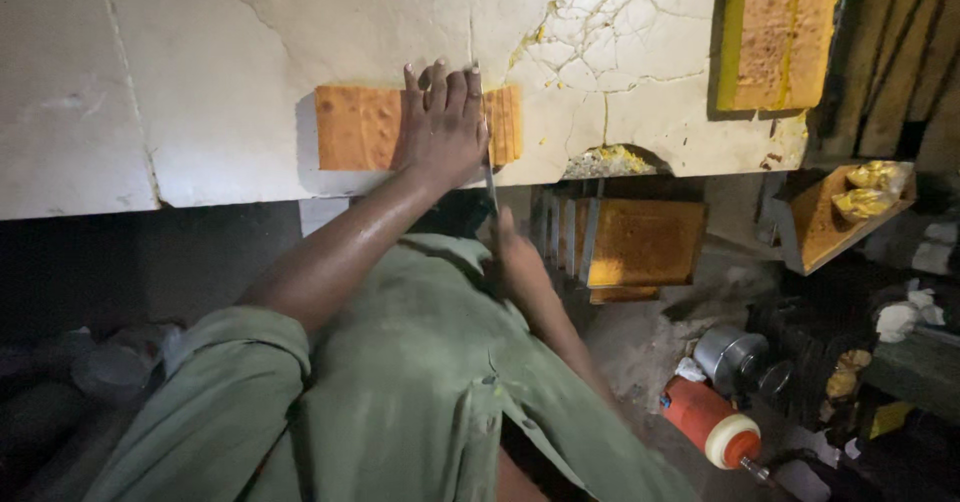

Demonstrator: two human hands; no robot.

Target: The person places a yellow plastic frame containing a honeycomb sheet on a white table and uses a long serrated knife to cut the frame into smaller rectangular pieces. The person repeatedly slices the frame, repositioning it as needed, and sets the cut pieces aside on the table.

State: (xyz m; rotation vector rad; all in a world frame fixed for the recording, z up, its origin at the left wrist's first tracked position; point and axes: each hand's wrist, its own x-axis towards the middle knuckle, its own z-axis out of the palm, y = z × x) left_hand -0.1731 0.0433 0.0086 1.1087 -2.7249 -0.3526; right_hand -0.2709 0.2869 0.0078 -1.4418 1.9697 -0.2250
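An orange-brown cake slab (358, 127) lies on the cracked white stone counter (220, 52) near its front edge. My left hand (443, 127) presses flat on the slab, fingers spread and pointing away from me. Thin cut slices (506, 125) stand just right of that hand. My right hand (515, 262) sits below the counter edge, closed on a knife (490, 177) whose blade runs up into the slab between the hand and the slices.
A second cake slab (778, 32) with yellow sides lies at the counter's far right. Below the counter, a tray (645, 242) holds more cake, and a wooden box (835, 212) holds yellow scraps. A red and white cylinder (712, 424) lies on the floor.
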